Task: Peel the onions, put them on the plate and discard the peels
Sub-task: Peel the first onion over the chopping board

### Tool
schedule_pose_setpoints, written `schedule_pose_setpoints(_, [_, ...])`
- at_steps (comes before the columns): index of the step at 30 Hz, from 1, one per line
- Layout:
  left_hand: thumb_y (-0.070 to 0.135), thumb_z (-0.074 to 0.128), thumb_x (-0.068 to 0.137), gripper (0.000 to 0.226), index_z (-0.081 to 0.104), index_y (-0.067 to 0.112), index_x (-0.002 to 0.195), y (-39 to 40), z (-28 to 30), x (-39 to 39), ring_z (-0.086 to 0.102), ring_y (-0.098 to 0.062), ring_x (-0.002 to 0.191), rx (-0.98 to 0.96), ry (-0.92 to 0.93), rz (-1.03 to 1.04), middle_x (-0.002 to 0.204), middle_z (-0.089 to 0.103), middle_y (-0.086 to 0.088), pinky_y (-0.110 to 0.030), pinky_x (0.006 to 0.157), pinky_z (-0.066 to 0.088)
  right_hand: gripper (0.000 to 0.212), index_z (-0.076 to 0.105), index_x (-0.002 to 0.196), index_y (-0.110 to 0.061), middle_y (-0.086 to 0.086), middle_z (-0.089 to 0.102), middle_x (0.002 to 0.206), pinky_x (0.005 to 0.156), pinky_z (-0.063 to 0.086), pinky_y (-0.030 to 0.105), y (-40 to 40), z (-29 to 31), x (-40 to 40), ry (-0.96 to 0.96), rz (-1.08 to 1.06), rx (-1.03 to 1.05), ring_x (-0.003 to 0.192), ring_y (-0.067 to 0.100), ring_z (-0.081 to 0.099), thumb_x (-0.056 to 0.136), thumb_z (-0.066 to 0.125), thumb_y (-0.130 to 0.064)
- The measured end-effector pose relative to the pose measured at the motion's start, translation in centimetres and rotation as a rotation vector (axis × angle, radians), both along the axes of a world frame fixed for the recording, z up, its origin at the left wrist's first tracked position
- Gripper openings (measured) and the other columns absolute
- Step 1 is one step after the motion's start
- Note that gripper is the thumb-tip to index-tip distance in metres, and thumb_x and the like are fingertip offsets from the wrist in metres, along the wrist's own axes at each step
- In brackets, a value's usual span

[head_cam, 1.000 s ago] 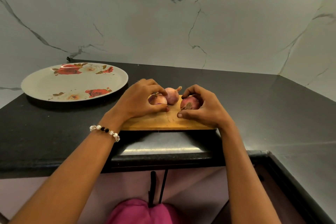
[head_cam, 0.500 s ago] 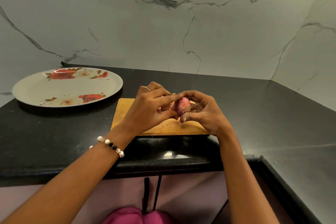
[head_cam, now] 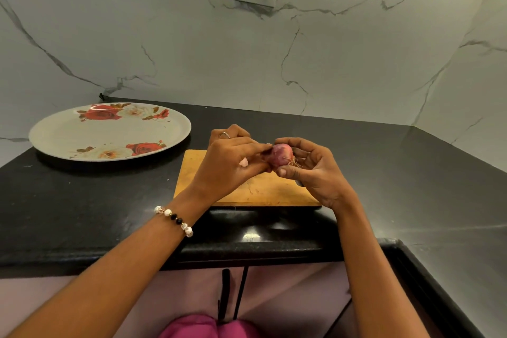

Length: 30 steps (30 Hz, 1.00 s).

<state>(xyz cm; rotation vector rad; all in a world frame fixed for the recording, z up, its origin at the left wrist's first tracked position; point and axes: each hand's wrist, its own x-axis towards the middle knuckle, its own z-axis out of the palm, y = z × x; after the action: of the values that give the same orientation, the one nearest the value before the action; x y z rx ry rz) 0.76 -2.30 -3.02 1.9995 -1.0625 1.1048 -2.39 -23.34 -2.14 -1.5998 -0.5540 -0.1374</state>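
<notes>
Onion: held above cutting board, skin on, roots showing. Right hand cradles it; left hand pinches its top. Plate bare. Peeling barely begun; plating, peel disposal pending.

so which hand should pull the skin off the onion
Probably the left hand: its fingertips already pinch at the onion's top, while the right hand cradles it above the board.
</notes>
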Motion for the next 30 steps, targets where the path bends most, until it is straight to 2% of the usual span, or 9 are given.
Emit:
schedule_pose_setpoints(2, [0.042,0.061,0.080,0.034,0.074,0.019,0.102,0.06,0.26,-0.01,0.052,-0.007,0.089,-0.060,0.029,-0.012,0.088,0.073,0.007,-0.035,0.075,0.038,0.051,0.069,0.115,-0.016,0.008,0.068,0.116,0.091,0.055,0.033,0.08,-0.03,0.02,0.006,0.001,0.033,0.108,0.027,0.067,0.068,0.084,-0.003])
schedule_pose_setpoints(5, [0.041,0.059,0.081,0.033,0.075,0.020,0.100,0.10,0.33,0.10,0.049,-0.004,0.088,-0.101,0.064,-0.019,0.087,0.073,0.006,-0.032,0.072,0.037,0.052,0.068,0.119,-0.015,0.007,0.067,0.119,0.097,0.053,0.043,0.12,-0.14,0.18,0.031,0.029,0.058,0.110,0.030,0.065,0.070,0.087,-0.013])
schedule_pose_setpoints(9, [0.045,0.056,0.082,0.036,0.075,0.019,0.100,0.10,0.27,0.22,0.047,-0.005,0.088,-0.086,0.087,-0.011,0.086,0.072,0.005,-0.036,0.071,0.039,0.048,0.068,0.122,-0.018,0.010,0.064,0.123,0.086,0.055,0.039,0.24,-0.18,0.24,0.027,0.002,0.066,0.111,0.032,0.061,0.074,0.077,-0.020])
schedule_pose_setpoints(13, [0.046,0.054,0.084,0.036,0.075,0.020,0.099,0.38,0.04,0.47,0.049,-0.010,0.088,-0.013,0.041,0.054,0.084,0.072,0.006,-0.039,0.072,0.038,0.047,0.063,0.127,-0.014,0.014,0.065,0.125,0.087,0.056,0.039,0.25,-0.38,0.37,-0.003,-0.008,0.033,0.115,0.035,0.063,0.081,0.072,-0.007])
schedule_pose_setpoints(18, [0.044,0.056,0.083,0.031,0.077,0.022,0.091,0.38,0.34,-0.10,0.050,-0.010,0.086,-0.027,0.023,0.102,0.079,0.071,0.008,-0.035,0.074,0.033,0.056,0.064,0.126,-0.017,0.011,0.064,0.128,0.101,0.052,0.042,0.13,-0.38,0.30,-0.066,-0.029,-0.057,0.120,0.029,0.062,0.074,0.083,-0.004])
schedule_pose_setpoints(22, [0.042,0.057,0.084,0.028,0.077,0.022,0.088,0.47,0.38,-0.41,0.052,-0.013,0.085,-0.010,0.006,0.121,0.077,0.071,0.007,-0.039,0.077,0.035,0.060,0.064,0.124,-0.016,0.012,0.062,0.128,0.100,0.052,0.039,0.13,-0.44,0.28,-0.091,-0.014,-0.065,0.119,0.032,0.061,0.071,0.082,0.006])
schedule_pose_setpoints(27, [0.036,0.052,0.086,0.030,0.073,0.014,0.083,0.30,0.25,-0.41,0.061,-0.021,0.082,0.107,-0.050,0.188,0.076,0.070,0.001,-0.040,0.078,0.040,0.060,0.064,0.125,-0.013,0.012,0.065,0.126,0.096,0.054,0.036,0.28,-0.37,0.14,-0.115,-0.026,-0.085,0.115,0.032,0.063,0.071,0.082,0.006])
schedule_pose_setpoints(30, [0.034,0.049,0.086,0.030,0.069,0.012,0.082,0.03,0.30,-0.41,0.058,-0.020,0.083,0.135,-0.069,0.245,0.078,0.068,-0.001,-0.030,0.075,0.029,0.059,0.064,0.125,-0.013,0.011,0.065,0.126,0.096,0.054,0.035,0.29,-0.30,0.06,-0.101,-0.018,-0.075,0.117,0.030,0.063,0.071,0.082,0.004])
